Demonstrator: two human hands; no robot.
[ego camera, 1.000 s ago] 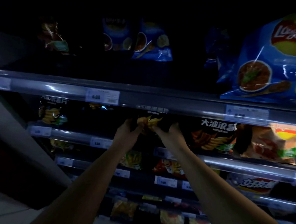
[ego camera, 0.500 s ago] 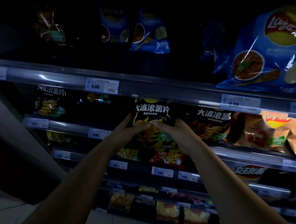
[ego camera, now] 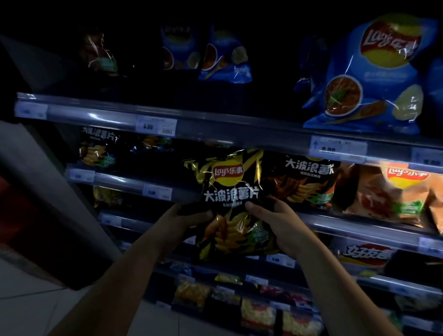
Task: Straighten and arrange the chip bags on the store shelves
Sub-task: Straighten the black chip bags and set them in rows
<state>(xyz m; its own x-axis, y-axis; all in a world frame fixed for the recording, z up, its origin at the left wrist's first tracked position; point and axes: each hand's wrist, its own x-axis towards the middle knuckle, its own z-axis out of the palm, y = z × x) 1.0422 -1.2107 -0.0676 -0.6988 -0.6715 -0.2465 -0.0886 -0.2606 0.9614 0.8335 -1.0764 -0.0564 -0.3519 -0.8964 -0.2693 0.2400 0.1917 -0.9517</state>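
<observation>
A black Lay's chip bag (ego camera: 229, 193) with yellow wavy chips on it hangs upright in front of the second shelf. My left hand (ego camera: 182, 218) grips its left edge and my right hand (ego camera: 277, 221) grips its right edge, thumbs on the front. Behind it on the shelf stands another black bag (ego camera: 310, 178) of the same kind. A third black bag (ego camera: 99, 151) sits far left on that shelf.
A large blue Lay's bag (ego camera: 372, 77) and smaller blue bags (ego camera: 222, 57) stand on the upper shelf. Orange bags (ego camera: 401, 197) lie right of the black ones. Price-tag rails (ego camera: 156, 125) front each shelf. Lower shelves hold more snack packs (ego camera: 259, 317). Tiled floor lies at the left.
Both hands have pulled the black bag out from under the shelf rail, toward me and down, so its whole front now shows.
</observation>
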